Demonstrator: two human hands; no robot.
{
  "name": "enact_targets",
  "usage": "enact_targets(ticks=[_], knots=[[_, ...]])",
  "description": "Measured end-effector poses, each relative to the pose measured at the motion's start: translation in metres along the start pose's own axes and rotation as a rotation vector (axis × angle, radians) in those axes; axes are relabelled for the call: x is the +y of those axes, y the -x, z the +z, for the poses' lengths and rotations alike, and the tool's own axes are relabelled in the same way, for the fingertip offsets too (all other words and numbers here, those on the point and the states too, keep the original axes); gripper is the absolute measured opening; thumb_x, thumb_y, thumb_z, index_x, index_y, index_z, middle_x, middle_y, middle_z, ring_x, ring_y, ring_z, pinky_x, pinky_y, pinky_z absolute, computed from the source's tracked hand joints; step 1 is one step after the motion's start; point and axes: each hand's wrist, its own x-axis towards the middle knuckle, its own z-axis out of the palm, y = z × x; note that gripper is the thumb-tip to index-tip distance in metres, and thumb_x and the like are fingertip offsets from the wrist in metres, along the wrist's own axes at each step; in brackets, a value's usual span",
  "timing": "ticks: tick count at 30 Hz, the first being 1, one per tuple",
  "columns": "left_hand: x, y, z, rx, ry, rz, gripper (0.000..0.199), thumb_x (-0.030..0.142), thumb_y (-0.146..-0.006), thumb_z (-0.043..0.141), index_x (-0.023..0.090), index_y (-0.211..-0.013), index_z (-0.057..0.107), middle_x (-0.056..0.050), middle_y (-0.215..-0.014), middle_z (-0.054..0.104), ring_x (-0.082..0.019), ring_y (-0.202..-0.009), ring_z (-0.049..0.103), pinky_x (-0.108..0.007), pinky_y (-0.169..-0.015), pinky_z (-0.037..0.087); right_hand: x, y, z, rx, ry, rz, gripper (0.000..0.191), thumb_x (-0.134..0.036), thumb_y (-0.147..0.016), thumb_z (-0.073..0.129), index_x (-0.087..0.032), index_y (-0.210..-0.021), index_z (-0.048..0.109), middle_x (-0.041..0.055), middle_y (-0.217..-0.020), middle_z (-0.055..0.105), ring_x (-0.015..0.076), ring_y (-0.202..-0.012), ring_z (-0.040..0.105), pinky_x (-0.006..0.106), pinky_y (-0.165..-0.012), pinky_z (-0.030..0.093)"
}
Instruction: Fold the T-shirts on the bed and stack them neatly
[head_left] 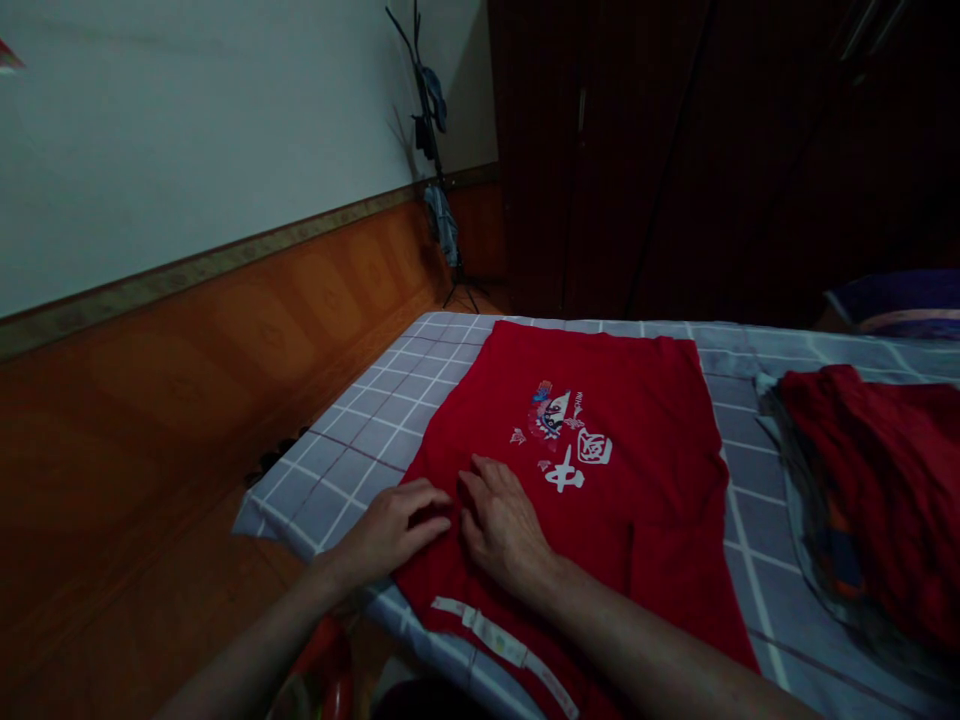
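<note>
A red T-shirt point(660, 440) lies spread over the checked bed cover, with a coloured picture and white characters printed on its front. Its neckline, with a pale inner tape and label, is turned toward me. My left hand point(401, 525) rests at the shirt's left edge, its fingers bent and the thumb apart. Just beside it, my right hand point(499, 520) lies on the cloth with its fingers slightly spread. No cloth shows pinched in either hand. My right forearm crosses the shirt and hides part of it.
A stack of folded clothes point(877, 480), red on top, sits on the checked cover point(360, 430) at right. Beyond the bed stand a dark wardrobe point(622, 170) and a coat rack point(427, 110). A red rounded object point(334, 665) is below the near edge.
</note>
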Motion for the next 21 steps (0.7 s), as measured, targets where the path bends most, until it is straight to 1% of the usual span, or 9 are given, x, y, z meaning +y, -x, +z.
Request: enact_targets(ticks=[3, 5, 6, 8, 10, 12, 14, 17, 21], knots=[[-0.012, -0.006, -0.010, 0.184, -0.026, -0.020, 0.017, 0.025, -0.092, 0.049, 0.019, -0.096, 0.064, -0.004, -0.093, 0.068, -0.016, -0.088, 0.063, -0.029, -0.080, 0.050, 0.000, 0.001, 0.001, -0.003, 0.008, 0.005, 0.048, -0.013, -0.078, 0.049, -0.008, -0.125, 0.055, 0.0196, -0.137, 0.045, 0.0291, -0.127, 0.040, 0.044, -0.107, 0.033], [-0.022, -0.012, -0.011, 0.250, -0.125, 0.018, 0.024, 0.027, -0.094, 0.044, 0.018, -0.102, 0.064, -0.008, -0.106, 0.067, -0.018, -0.102, 0.060, -0.034, -0.091, 0.047, 0.000, 0.001, 0.000, -0.008, 0.014, 0.010, 0.049, -0.012, -0.077, 0.049, -0.007, -0.126, 0.054, 0.0201, -0.137, 0.044, 0.0293, -0.127, 0.039, 0.045, -0.107, 0.032], [-0.027, -0.015, -0.009, 0.230, -0.188, 0.043, 0.027, 0.028, -0.095, 0.043, 0.017, -0.109, 0.063, -0.010, -0.117, 0.063, -0.020, -0.113, 0.055, -0.038, -0.099, 0.043, 0.000, 0.000, 0.000, -0.012, 0.017, 0.013, 0.050, -0.012, -0.077, 0.050, -0.007, -0.127, 0.054, 0.0204, -0.138, 0.044, 0.0295, -0.128, 0.039, 0.046, -0.107, 0.032], [-0.036, -0.019, -0.002, 0.104, -0.310, 0.079, 0.038, 0.032, -0.094, 0.044, 0.018, -0.129, 0.053, -0.012, -0.139, 0.049, -0.024, -0.132, 0.039, -0.045, -0.109, 0.033, -0.001, 0.000, -0.001, -0.022, 0.019, 0.020, 0.051, -0.012, -0.077, 0.050, -0.006, -0.127, 0.053, 0.0209, -0.139, 0.043, 0.0299, -0.128, 0.038, 0.047, -0.106, 0.033], [-0.043, -0.021, 0.005, -0.034, -0.395, 0.089, 0.052, 0.037, -0.094, 0.044, 0.019, -0.143, 0.035, -0.012, -0.150, 0.033, -0.026, -0.140, 0.023, -0.049, -0.112, 0.025, -0.001, 0.000, -0.002, -0.033, 0.019, 0.025, 0.050, -0.012, -0.077, 0.050, -0.006, -0.126, 0.053, 0.0215, -0.139, 0.043, 0.0307, -0.129, 0.037, 0.048, -0.107, 0.032], [-0.047, -0.022, 0.009, -0.114, -0.442, 0.103, 0.057, 0.040, -0.095, 0.041, 0.022, -0.147, 0.024, -0.011, -0.154, 0.024, -0.025, -0.143, 0.015, -0.051, -0.114, 0.021, -0.001, 0.000, -0.003, -0.047, 0.019, 0.023, 0.050, -0.012, -0.077, 0.050, -0.005, -0.126, 0.054, 0.0216, -0.139, 0.042, 0.0313, -0.130, 0.037, 0.048, -0.107, 0.032], [-0.049, -0.021, 0.010, -0.154, -0.473, 0.122, 0.059, 0.042, -0.096, 0.038, 0.024, -0.148, 0.018, -0.009, -0.155, 0.018, -0.026, -0.144, 0.010, -0.053, -0.114, 0.018, -0.001, 0.001, -0.002, -0.059, 0.016, 0.024, 0.050, -0.013, -0.077, 0.050, -0.005, -0.127, 0.053, 0.0217, -0.140, 0.042, 0.0313, -0.130, 0.036, 0.049, -0.107, 0.031], [-0.051, -0.023, 0.010, -0.177, -0.506, 0.155, 0.059, 0.042, -0.096, 0.039, 0.026, -0.148, 0.017, -0.008, -0.156, 0.016, -0.027, -0.144, 0.008, -0.054, -0.113, 0.017, -0.003, 0.003, -0.004, -0.068, 0.010, 0.023, 0.051, -0.013, -0.077, 0.051, -0.006, -0.127, 0.052, 0.0215, -0.141, 0.041, 0.0305, -0.131, 0.034, 0.049, -0.108, 0.031], [-0.054, -0.027, 0.009, -0.183, -0.511, 0.200, 0.059, 0.043, -0.095, 0.040, 0.024, -0.147, 0.022, -0.011, -0.155, 0.019, -0.028, -0.143, 0.014, -0.054, -0.112, 0.021, -0.010, 0.003, -0.023, -0.040, 0.012, -0.067, 0.050, -0.014, -0.078, 0.051, -0.007, -0.128, 0.051, 0.0198, -0.141, 0.040, 0.0294, -0.132, 0.033, 0.047, -0.109, 0.029]])
